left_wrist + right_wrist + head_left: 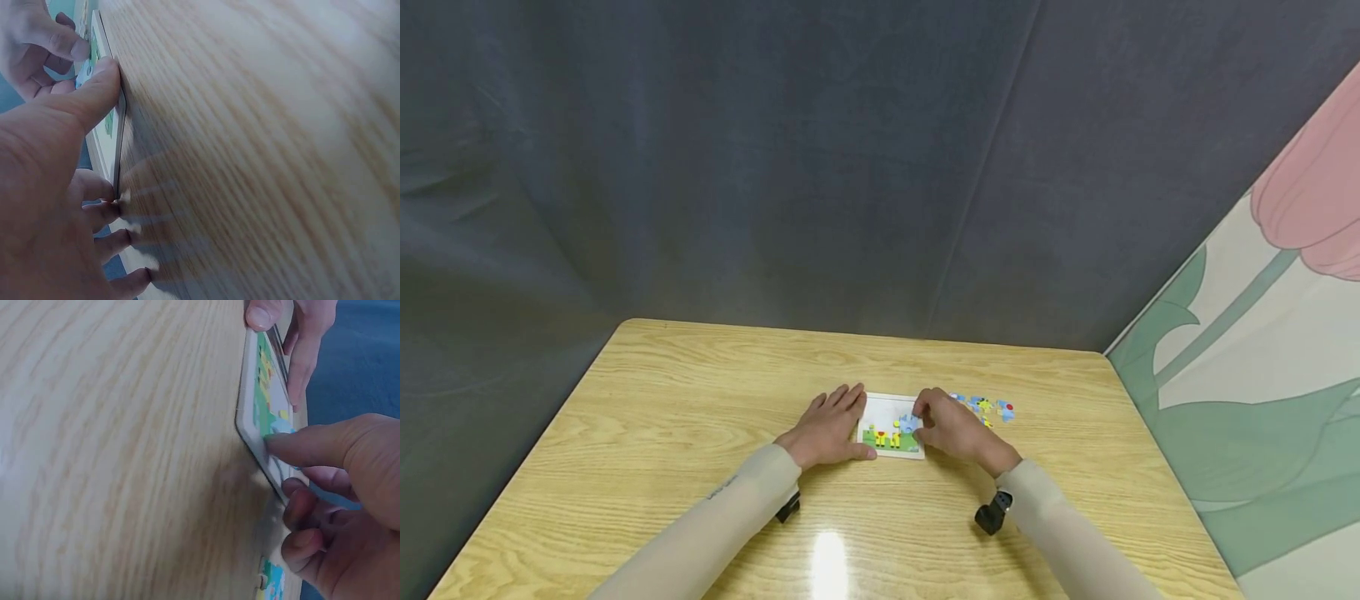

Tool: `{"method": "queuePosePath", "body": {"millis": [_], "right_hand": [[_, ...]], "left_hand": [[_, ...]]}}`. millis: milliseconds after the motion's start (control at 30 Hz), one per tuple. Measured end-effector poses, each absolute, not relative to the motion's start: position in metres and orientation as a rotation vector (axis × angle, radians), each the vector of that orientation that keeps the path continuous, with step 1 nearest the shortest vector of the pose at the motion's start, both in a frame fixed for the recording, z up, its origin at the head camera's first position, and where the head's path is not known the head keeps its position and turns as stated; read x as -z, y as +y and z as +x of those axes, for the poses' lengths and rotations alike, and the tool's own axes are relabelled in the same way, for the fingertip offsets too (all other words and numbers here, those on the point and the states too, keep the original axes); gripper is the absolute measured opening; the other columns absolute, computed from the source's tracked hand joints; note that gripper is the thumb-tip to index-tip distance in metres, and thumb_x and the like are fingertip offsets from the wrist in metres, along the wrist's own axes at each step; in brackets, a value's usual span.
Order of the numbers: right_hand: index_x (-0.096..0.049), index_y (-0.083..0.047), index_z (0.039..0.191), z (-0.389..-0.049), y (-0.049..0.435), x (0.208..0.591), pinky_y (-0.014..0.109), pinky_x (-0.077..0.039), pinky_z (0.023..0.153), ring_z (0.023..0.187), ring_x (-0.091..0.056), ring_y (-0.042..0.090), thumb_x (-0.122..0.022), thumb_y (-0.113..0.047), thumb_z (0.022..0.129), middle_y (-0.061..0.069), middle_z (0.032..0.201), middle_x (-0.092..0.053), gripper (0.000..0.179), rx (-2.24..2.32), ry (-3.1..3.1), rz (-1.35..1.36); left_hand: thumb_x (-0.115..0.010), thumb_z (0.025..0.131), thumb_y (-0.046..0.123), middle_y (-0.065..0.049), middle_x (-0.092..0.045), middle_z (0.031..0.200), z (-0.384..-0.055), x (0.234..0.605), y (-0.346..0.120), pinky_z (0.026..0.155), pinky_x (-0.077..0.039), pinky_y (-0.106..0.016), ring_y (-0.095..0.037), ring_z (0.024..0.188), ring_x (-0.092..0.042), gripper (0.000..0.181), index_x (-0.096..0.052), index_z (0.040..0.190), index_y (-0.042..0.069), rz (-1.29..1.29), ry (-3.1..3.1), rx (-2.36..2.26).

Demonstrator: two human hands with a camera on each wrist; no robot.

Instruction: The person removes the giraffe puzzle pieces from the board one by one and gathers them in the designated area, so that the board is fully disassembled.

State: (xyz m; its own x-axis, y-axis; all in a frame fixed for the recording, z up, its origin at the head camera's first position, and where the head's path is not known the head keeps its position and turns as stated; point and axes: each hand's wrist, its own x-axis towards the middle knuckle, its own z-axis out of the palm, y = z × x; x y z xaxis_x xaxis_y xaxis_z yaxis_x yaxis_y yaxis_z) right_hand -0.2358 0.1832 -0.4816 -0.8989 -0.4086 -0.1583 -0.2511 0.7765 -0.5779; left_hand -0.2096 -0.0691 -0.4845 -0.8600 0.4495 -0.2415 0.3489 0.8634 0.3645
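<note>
A small jigsaw puzzle in a white tray (886, 405) lies on the table, its lower part filled with green and yellow pieces showing a giraffe. My left hand (829, 429) rests along the tray's left side with its fingers spread and its thumb on the near left corner. At the right side, my right hand (953, 427) holds a light blue puzzle piece (908, 422) between thumb and curled fingers, low over the tray. In the right wrist view the thumb (290, 447) presses at the blue area; the fingers hide part of the piece.
Several loose puzzle pieces (983, 405), blue, yellow and red, lie just right of the right hand, partly hidden by it. The wooden table (700, 375) meets a dark curtain (812, 167) behind and a flower-patterned panel (1225, 417) on the right.
</note>
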Motion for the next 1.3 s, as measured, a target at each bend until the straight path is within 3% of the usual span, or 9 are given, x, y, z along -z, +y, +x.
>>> {"method": "queuePosePath", "body": {"millis": [333,500,1000,1300], "right_hand": [[-0.068,-0.01,0.107,-0.236,0.184,0.485,0.024,-0.043,0.066,0.079,-0.054,0.014,-0.075,-0.002,0.097,0.002,0.091,-0.064,0.015,0.939,2.648,-0.572],[-0.073,-0.009,0.105,-0.236,0.186,0.487,0.024,-0.044,0.068,0.079,-0.053,0.013,-0.07,-0.005,0.101,0.002,0.093,-0.065,0.006,0.886,2.615,-0.677],[-0.075,-0.001,0.118,-0.234,0.191,0.481,0.025,-0.049,0.073,0.084,-0.056,0.013,-0.06,-0.01,0.108,0.006,0.101,-0.069,0.02,0.886,2.583,-0.742],[-0.074,-0.008,0.116,-0.235,0.203,0.478,0.023,-0.048,0.069,0.079,-0.056,0.011,-0.061,-0.015,0.109,0.004,0.094,-0.07,0.017,0.984,2.564,-0.694]], "left_hand": [[-0.067,0.099,0.061,-0.009,-0.014,0.182,-0.209,0.483,-0.069,0.136,-0.018,-0.058,-0.033,0.169,-0.015,0.098,-0.025,0.17,0.007,0.599,2.714,-0.434],[-0.067,0.1,0.06,-0.009,-0.015,0.182,-0.209,0.483,-0.07,0.135,-0.019,-0.058,-0.034,0.169,-0.015,0.097,-0.026,0.17,0.007,0.605,2.712,-0.434],[-0.066,0.1,0.062,-0.008,-0.013,0.182,-0.212,0.486,-0.07,0.136,-0.018,-0.059,-0.034,0.169,-0.013,0.099,-0.024,0.171,0.007,0.606,2.706,-0.434],[-0.065,0.1,0.062,-0.008,-0.013,0.182,-0.21,0.485,-0.07,0.136,-0.017,-0.059,-0.033,0.17,-0.013,0.098,-0.025,0.171,0.008,0.596,2.702,-0.448]]}}
